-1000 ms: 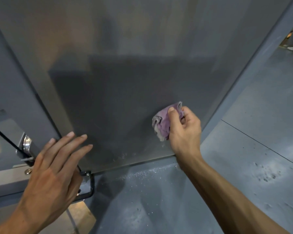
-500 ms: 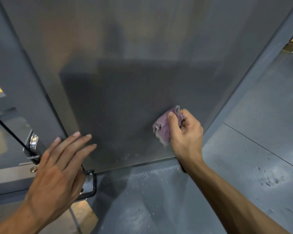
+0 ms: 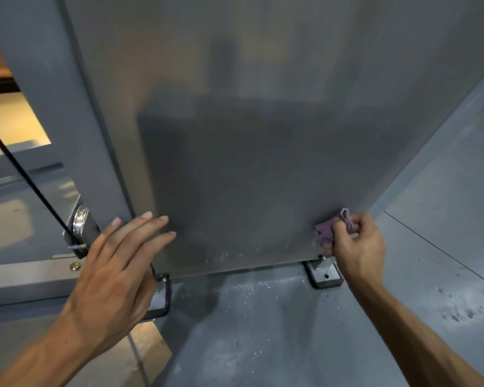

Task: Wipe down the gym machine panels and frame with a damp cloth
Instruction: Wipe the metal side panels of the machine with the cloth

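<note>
A tall grey translucent panel (image 3: 249, 149) of the gym machine fills the view, a dark block showing dimly behind it. My right hand (image 3: 356, 247) grips a crumpled purple cloth (image 3: 326, 230) and presses it against the panel's lower right corner. My left hand (image 3: 118, 269) lies flat with straight fingers on the panel's lower left corner, over the grey frame post (image 3: 76, 135). Pale smudges (image 3: 221, 255) sit along the panel's bottom edge.
A black cable (image 3: 31, 180) runs diagonally down to a chrome pulley (image 3: 80, 222) left of the post. Metal foot brackets (image 3: 323, 275) hold the frame to the grey floor (image 3: 263, 331), which is speckled with pale dust. A floor seam (image 3: 444, 252) runs at the right.
My right hand has slid the cloth rightward and down to the panel's lower right corner. The view has shifted, bringing the right foot bracket into sight. My left hand stays on the lower left corner.
</note>
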### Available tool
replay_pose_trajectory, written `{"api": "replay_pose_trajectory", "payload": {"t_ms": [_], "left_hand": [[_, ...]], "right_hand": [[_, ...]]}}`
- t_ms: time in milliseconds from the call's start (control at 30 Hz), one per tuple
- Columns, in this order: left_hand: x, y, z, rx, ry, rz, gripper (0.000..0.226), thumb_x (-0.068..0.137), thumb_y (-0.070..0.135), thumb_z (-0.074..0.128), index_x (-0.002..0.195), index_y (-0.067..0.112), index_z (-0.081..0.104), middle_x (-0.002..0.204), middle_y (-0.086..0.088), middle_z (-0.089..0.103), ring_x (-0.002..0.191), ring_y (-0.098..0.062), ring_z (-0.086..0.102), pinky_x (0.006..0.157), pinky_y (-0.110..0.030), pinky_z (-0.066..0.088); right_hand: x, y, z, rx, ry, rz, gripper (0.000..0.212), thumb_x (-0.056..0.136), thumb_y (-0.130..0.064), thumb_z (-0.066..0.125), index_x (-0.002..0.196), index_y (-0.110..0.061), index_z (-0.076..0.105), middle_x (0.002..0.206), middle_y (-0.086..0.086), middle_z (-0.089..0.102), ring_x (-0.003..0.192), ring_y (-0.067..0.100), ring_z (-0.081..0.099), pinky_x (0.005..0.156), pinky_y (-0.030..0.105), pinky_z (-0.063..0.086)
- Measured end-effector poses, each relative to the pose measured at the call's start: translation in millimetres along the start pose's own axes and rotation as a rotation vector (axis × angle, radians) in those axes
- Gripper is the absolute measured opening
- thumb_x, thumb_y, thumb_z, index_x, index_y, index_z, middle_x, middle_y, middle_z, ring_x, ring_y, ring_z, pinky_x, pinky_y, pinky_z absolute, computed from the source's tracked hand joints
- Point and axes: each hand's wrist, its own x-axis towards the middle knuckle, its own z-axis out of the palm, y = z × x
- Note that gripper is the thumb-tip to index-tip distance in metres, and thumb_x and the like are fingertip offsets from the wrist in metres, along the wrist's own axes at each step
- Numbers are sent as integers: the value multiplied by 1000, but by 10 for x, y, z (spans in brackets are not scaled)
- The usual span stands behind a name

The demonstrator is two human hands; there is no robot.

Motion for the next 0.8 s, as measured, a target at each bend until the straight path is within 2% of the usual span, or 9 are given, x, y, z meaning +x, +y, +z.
{"api": "replay_pose_trajectory", "payload": {"t_ms": [67,200,267,367,400,500,633,700,800], "left_hand": [[4,-26,-11,-22,36,-21,56,82,7,45,135,5,63,150,-10,53,146,-30,43,125,-50,22],[-6,-77,-29,-37,83,-53,57,82,5,46,136,3,62,147,-11,55,144,-31,45,123,-52,26],[-21,-95,-27,-47,89,-64,57,81,5,46,136,3,61,146,-11,56,145,-29,44,123,-51,27],[-55,-132,-17,-54,91,-97,57,80,6,46,134,3,62,143,-11,58,144,-26,43,123,-46,26],[-66,-143,-10,-54,95,-110,56,79,5,46,133,2,63,141,-11,59,143,-27,44,123,-44,26],[-93,-165,6,-52,107,-149,56,74,-1,51,128,2,65,134,-11,61,138,-28,47,122,-33,21],[-139,-198,23,-60,107,-170,47,73,-3,57,118,4,68,127,-9,63,130,-29,52,119,-30,22],[-156,-222,21,-69,117,-179,34,78,4,54,109,6,67,121,-8,63,125,-29,53,117,-27,23],[-186,-265,22,-100,143,-200,17,82,12,52,95,9,62,112,-3,60,116,-28,54,110,-26,27]], "right_hand": [[-96,-107,101,78,-30,-23,14,95,-24,65,87,-17,55,70,-10,69,59,19,73,61,34,62],[-290,-261,329,70,-64,-113,20,87,-40,67,82,-27,52,76,-7,65,74,25,72,74,54,60],[-388,-374,427,42,-70,-190,22,89,-31,70,80,-24,51,72,-9,63,72,20,70,75,49,59],[-570,-529,585,28,-112,-338,26,89,-24,75,82,-18,50,65,-7,59,65,17,68,68,22,54],[-636,-566,639,36,-141,-378,27,89,-23,76,84,-16,50,65,-8,59,62,16,67,64,21,53],[-834,-597,835,111,-264,-455,28,90,-17,75,85,-17,47,74,-12,61,65,15,66,60,38,56],[-1094,-702,1066,224,-410,-608,32,92,-3,70,86,-21,45,97,-11,67,83,10,67,68,33,57],[-1203,-742,1200,164,-466,-692,28,96,-11,67,93,-30,46,103,-10,66,82,8,63,69,30,56],[-1332,-731,1407,28,-541,-756,9,99,-25,57,99,-27,48,107,-6,63,74,25,65,63,45,57]]}}
